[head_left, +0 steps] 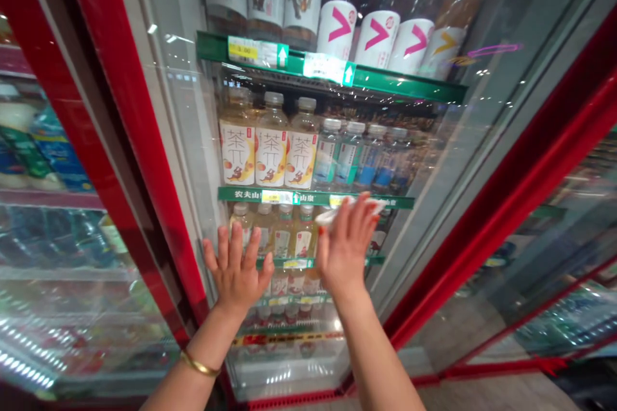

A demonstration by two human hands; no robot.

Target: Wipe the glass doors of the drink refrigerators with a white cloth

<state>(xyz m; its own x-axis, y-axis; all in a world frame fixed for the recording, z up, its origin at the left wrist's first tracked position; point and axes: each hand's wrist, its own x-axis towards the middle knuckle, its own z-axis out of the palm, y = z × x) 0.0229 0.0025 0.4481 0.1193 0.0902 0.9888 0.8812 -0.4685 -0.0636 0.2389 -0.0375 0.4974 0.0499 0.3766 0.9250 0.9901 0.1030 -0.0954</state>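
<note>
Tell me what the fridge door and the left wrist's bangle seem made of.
The door's pane looks like clear glass, given its bright reflections. Its red frame is glossy, perhaps painted metal or plastic. The bangle has a yellow shine, like polished gold-toned metal; solid or plated is unclear.

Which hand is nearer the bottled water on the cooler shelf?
Right. The right hand is just below the bottled water, while the left hand is lower and further off to the water's left.

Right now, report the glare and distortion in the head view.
Head view: white glints and streaks of glare cross the glass door; the wide lens slants the red door frame sharply; the shelf lights at lower left flare into bright smears.
</note>
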